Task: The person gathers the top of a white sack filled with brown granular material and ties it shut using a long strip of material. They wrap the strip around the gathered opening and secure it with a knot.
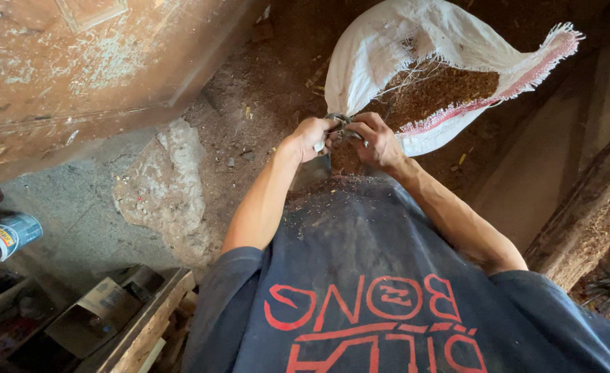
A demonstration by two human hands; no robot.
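A white woven sack [401, 41] with a frayed pink edge lies open on the floor, filled with brown sawdust-like material [443, 93]. In front of the sack's mouth, my left hand [310, 137] and my right hand [375, 140] meet, both closed around a small dark metal object [339, 124]. What the object is cannot be made out. Sawdust flecks lie on the front of my dark blue shirt [360, 242] just below the hands.
A worn, peeling wooden panel [77, 62] leans at the upper left. The dirt floor holds a pale flat stone [163, 186]. A can [8, 235] and cardboard boxes [98, 311] sit at lower left, beside wooden planks [146, 331]. A rough wooden beam [588, 214] runs along the right.
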